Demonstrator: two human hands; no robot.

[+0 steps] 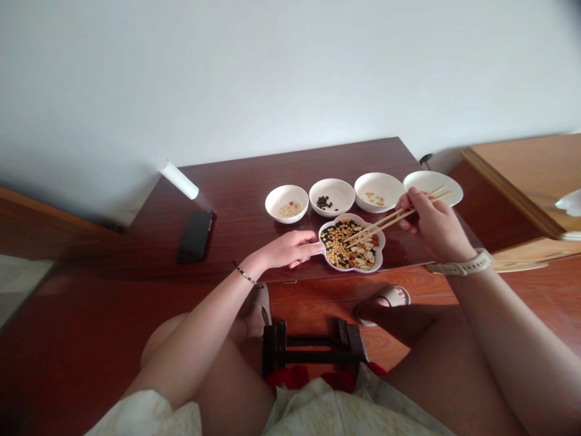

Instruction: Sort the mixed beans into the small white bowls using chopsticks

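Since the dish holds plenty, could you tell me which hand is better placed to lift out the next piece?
Probably the right hand: it holds the wooden chopsticks, their tips over the mixed beans in the lobed white dish. The left hand rests at the dish's handle, without a tool.

We sit facing a plain white wall that fills the top of the view, with the light lying soft and even across it; below it runs a dark reddish-brown wooden counter with a glossy surface; to our right stands a honey-toned wooden cabinet with a darker side; a wooden ledge juts in at the left, above a pale patch of floor; the polished red-brown wooden floor shines faintly, and a low dark wooden stool stands on it
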